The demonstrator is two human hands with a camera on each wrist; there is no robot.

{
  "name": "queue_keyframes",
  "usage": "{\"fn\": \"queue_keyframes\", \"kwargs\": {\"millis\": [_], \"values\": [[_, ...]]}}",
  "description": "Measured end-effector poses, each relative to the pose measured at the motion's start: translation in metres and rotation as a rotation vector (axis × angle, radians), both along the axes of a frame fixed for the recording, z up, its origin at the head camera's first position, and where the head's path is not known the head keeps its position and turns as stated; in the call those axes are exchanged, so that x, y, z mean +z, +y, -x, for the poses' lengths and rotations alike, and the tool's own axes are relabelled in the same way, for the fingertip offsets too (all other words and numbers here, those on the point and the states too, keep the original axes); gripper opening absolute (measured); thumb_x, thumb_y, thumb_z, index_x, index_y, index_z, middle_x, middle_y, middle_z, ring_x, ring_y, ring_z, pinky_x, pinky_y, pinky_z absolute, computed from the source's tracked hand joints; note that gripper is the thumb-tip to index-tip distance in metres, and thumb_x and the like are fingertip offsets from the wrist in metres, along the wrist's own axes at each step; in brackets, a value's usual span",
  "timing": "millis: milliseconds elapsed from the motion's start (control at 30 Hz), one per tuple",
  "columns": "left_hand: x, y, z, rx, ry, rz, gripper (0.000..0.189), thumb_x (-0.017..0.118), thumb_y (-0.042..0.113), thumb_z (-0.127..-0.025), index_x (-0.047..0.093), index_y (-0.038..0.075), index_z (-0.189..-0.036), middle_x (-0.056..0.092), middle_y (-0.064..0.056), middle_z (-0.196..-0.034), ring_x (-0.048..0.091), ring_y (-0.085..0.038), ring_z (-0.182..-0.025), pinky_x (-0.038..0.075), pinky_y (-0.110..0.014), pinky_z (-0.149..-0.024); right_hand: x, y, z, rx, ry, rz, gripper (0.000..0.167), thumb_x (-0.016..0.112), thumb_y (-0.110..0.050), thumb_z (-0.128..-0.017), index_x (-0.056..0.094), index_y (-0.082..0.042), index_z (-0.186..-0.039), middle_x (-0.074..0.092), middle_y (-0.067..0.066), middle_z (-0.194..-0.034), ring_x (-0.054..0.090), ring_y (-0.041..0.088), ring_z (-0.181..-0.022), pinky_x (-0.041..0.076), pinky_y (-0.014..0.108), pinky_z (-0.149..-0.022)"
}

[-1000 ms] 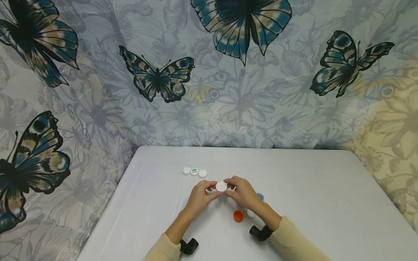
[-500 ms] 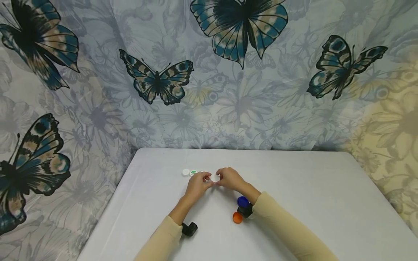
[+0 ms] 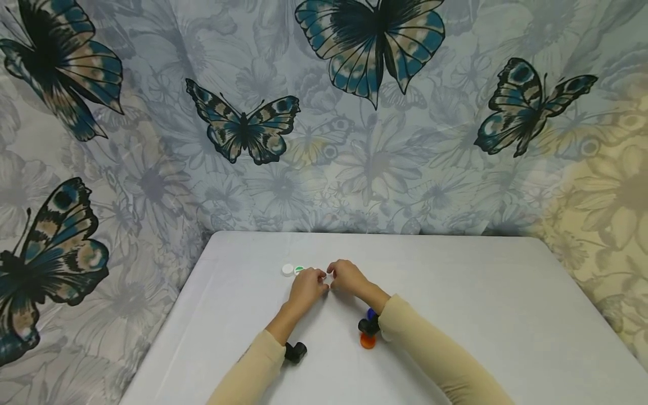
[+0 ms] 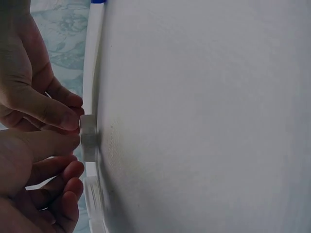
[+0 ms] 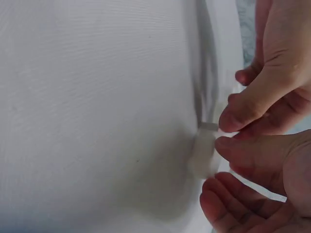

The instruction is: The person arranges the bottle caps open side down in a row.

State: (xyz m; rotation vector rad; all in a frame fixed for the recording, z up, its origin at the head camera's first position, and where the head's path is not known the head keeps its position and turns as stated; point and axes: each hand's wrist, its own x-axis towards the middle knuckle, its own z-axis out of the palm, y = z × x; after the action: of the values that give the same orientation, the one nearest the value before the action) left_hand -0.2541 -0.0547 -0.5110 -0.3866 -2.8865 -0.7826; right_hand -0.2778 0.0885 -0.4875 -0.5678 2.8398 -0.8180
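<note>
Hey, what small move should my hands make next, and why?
Probably ease your left hand and right hand off the round white plastic cap: both seem to hold it, but the left wrist view suggests it rests on the rectangular white table, close beside another round white cap.

On the white, round-cornered table [image 3: 481,292], we have passing room along the right edge. The left hand [image 3: 306,289] and right hand [image 3: 347,277], pinching a flat white round cap [image 4: 89,138], block our middle; a small white disc [image 3: 287,270] obstructs toward the far left corner.
</note>
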Motion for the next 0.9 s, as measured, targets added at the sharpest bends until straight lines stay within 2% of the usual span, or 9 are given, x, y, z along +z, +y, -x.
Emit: {"fn": "queue_keyframes", "kwargs": {"millis": [200, 300, 433, 533, 667, 900], "values": [[0.000, 0.000, 0.002, 0.004, -0.023, 0.012, 0.020, 0.080, 0.013, -0.076, 0.073, 0.005, -0.093, 0.068, -0.001, -0.075, 0.061, -0.014, -0.071, 0.047, -0.026, -0.066, -0.003, 0.000, 0.003, -0.031, 0.024, -0.018, 0.027, 0.077, -0.003, -0.074, 0.071, 0.001, -0.099, 0.064, 0.009, -0.081, 0.056, 0.019, -0.074, 0.048, 0.033, -0.069], [0.000, 0.001, 0.002, -0.003, -0.043, 0.015, 0.021, 0.080, 0.013, -0.076, 0.073, 0.006, -0.095, 0.067, 0.001, -0.074, 0.059, -0.012, -0.070, 0.046, -0.025, -0.066, -0.002, 0.000, 0.002, -0.028, -0.025, -0.052, 0.030, 0.079, -0.006, -0.074, 0.070, 0.001, -0.102, 0.067, 0.011, -0.087, 0.060, 0.022, -0.080, 0.050, 0.036, -0.074], [-0.001, 0.002, 0.001, -0.002, -0.061, 0.016, 0.024, 0.080, 0.013, -0.077, 0.072, 0.006, -0.098, 0.066, 0.002, -0.072, 0.057, -0.011, -0.068, 0.045, -0.025, -0.065, -0.001, 0.000, 0.001, -0.013, -0.093, -0.102, 0.041, 0.083, -0.007, -0.073, 0.068, 0.002, -0.110, 0.069, 0.015, -0.101, 0.063, 0.029, -0.095, 0.052, 0.042, -0.086], [-0.001, 0.001, 0.001, 0.013, -0.052, 0.015, 0.024, 0.080, 0.011, -0.077, 0.071, 0.006, -0.098, 0.067, 0.000, -0.073, 0.058, -0.012, -0.066, 0.046, -0.025, -0.063, -0.003, -0.002, 0.001, -0.002, -0.051, -0.122, 0.041, 0.081, -0.008, -0.075, 0.067, 0.002, -0.112, 0.069, 0.017, -0.106, 0.063, 0.032, -0.102, 0.051, 0.043, -0.092], [0.000, 0.000, 0.004, 0.034, -0.028, 0.010, 0.018, 0.078, 0.007, -0.078, 0.070, 0.005, -0.095, 0.071, -0.004, -0.076, 0.063, -0.015, -0.068, 0.049, -0.025, -0.063, -0.005, -0.007, 0.003, -0.021, 0.009, -0.111, 0.034, 0.078, -0.007, -0.078, 0.068, 0.003, -0.110, 0.070, 0.017, -0.104, 0.064, 0.032, -0.101, 0.051, 0.043, -0.091], [-0.001, -0.002, 0.010, 0.046, -0.019, -0.009, 0.014, 0.075, 0.005, -0.081, 0.069, 0.003, -0.093, 0.072, -0.006, -0.078, 0.065, -0.017, -0.068, 0.050, -0.026, -0.063, -0.005, -0.011, 0.009, -0.050, -0.001, -0.110, 0.035, 0.075, -0.006, -0.081, 0.067, 0.003, -0.114, 0.070, 0.018, -0.112, 0.065, 0.033, -0.107, 0.052, 0.043, -0.093]]}}
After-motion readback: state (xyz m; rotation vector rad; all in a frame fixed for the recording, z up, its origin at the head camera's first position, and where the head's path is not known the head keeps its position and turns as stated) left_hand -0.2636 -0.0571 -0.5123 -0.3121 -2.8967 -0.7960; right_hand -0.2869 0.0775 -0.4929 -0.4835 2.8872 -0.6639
